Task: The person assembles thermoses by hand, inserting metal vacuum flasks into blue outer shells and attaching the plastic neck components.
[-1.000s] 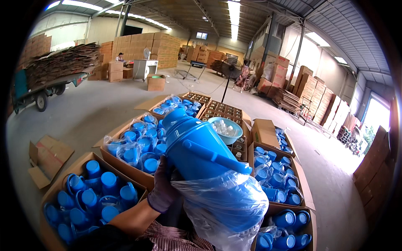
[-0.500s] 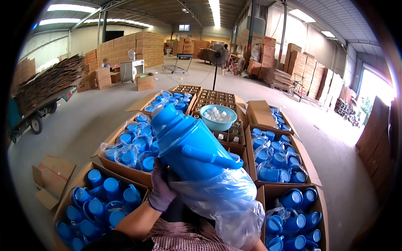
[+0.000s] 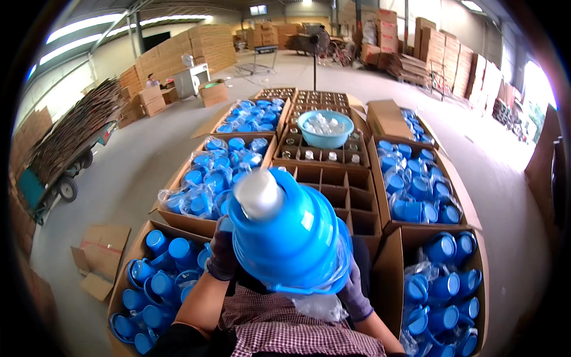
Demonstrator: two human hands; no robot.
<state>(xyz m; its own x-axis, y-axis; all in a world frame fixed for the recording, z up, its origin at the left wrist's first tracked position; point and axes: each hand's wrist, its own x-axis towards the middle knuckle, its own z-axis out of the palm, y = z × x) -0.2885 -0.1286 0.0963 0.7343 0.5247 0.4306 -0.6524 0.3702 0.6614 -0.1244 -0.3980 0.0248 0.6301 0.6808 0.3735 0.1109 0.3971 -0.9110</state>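
Observation:
A large blue plastic thermos flask is held up in front of my body, its whitish neck tilted up toward me. My left hand, in a greyish glove, grips it along the left side. On the lower right, my right hand, gloved too, is closed around its side near the base; some of its fingers are hidden behind the flask. A clear plastic bag hangs crumpled under the base.
Cartons of blue flask parts stand left and right. Ahead lies a divided carton; beyond it a light-blue basin of clear pieces rests on another carton. An opened carton lies on the floor at left.
The flask has turned more upright, its neck now toward me, and moved right and lower. The plastic bag has slid down to the base. My right hand has come into sight at its right.

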